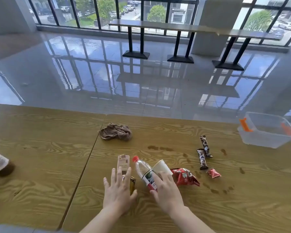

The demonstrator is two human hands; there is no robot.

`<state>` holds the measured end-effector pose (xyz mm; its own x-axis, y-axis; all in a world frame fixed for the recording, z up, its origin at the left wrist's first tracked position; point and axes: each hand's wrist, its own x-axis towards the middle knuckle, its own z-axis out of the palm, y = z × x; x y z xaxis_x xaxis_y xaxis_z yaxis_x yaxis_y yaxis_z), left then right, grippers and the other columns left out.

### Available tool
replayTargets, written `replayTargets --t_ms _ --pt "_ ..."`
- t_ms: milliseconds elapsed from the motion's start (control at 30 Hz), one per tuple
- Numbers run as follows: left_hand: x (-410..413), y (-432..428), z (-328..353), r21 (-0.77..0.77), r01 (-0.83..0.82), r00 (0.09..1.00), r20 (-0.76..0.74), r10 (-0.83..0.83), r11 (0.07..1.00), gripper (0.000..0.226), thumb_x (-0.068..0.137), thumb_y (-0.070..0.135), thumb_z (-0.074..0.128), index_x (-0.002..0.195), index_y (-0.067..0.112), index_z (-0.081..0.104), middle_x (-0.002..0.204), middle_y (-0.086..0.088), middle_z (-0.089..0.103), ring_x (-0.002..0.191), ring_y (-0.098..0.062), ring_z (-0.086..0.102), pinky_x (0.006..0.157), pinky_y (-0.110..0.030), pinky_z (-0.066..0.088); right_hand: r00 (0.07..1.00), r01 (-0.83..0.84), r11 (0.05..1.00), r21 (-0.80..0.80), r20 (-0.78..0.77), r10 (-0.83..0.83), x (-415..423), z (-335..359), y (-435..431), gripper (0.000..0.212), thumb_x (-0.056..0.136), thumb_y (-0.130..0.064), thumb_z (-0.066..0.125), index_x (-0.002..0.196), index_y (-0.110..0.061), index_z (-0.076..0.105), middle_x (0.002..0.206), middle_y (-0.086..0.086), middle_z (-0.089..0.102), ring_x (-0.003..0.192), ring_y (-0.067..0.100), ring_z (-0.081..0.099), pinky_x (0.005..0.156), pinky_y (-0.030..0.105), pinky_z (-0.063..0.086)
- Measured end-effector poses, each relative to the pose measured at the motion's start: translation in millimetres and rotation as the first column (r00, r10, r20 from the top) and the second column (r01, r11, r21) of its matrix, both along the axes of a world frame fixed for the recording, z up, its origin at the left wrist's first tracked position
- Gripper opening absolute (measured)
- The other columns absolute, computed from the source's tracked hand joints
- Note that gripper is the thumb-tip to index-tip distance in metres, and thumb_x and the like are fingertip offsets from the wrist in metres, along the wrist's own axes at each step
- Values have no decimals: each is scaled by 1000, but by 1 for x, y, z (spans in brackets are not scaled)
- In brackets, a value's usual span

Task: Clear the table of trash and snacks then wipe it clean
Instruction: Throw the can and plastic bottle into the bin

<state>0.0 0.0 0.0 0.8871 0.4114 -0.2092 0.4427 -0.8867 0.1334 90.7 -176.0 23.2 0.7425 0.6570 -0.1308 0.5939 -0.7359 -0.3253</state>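
On the wooden table [40, 165] lies a clear plastic bottle [144, 170] with a red cap. A paper cup [161, 167] lies on its side beside it. My right hand [165, 192] rests on the bottle's lower end and the cup, fingers spread. My left hand [118, 190] hovers open over a gold can [132, 184], just below a small beige carton [123, 163]. A red snack bag [185, 176], a small red wrapper [213, 173] and two dark snack bars [204, 153] lie to the right. A crumpled brown cloth [115, 132] sits farther back.
A clear plastic bin [267, 137] with orange clips stands at the table's far right. A bottle with dark liquid [0, 163] lies at the left edge. Brown spill stains [160, 148] dot the table's right half. Beyond the table lie a glossy floor and a bar counter.
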Motion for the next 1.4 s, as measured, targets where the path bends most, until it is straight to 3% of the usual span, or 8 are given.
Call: replayTargets --t_ms 100,233,333,600,1033,1200,1400 --pt "-2 -5 -7 -14 3 1000 -20 -4 1000 88 87 67 36 151 33 -15 162 -10 -6 149 -33 -8 116 -61 11 1000 19 999 -33 -13 -19 -2 -10 2 71 92 -37 62 152 -23 25 149 6 35 136 26 30 114 34 32" --pt "-6 -12 -17 -50 7 1000 -1 -7 999 87 92 51 47 151 29 -14 161 -14 -1 148 -32 7 110 -46 37 1000 13 995 -94 -14 -14 -7 -20 4 73 92 -32 63 152 -23 23 151 9 31 135 27 30 112 36 35" --pt "-7 -12 -21 -70 11 1000 21 -9 997 86 93 40 52 152 27 -10 159 -15 1 144 -31 18 102 -39 45 999 48 996 -72 -12 -49 -9 -21 5 71 90 -23 62 151 -23 26 150 11 32 131 30 35 108 37 39" --pt "-16 -12 -7 -92 -5 998 68 11 996 82 89 32 59 153 27 8 157 -15 12 139 -29 30 99 -38 45 995 89 994 70 40 -92 -19 -12 -1 71 76 -6 67 141 -23 44 134 12 52 115 31 51 91 41 47" --pt "-15 -25 33 -138 12 973 229 20 990 84 84 28 64 153 25 15 156 -14 13 137 -31 31 96 -41 47 979 95 933 348 136 -151 -25 25 -16 62 74 -7 69 131 -23 51 134 7 49 117 27 49 96 44 45" --pt "4 -38 50 -142 117 948 310 -68 983 84 83 26 66 153 23 18 158 -15 13 143 -34 24 102 -44 44 955 152 911 384 182 -236 -24 40 -35 59 75 -7 69 130 -20 54 132 7 51 118 27 48 99 43 43" --pt "35 -61 67 -152 364 885 363 -291 919 87 79 23 72 151 21 24 154 -17 22 136 -35 34 104 -45 41 863 348 858 378 228 -450 -37 54 -72 58 74 -10 71 128 -21 55 131 6 50 120 25 48 100 44 44"
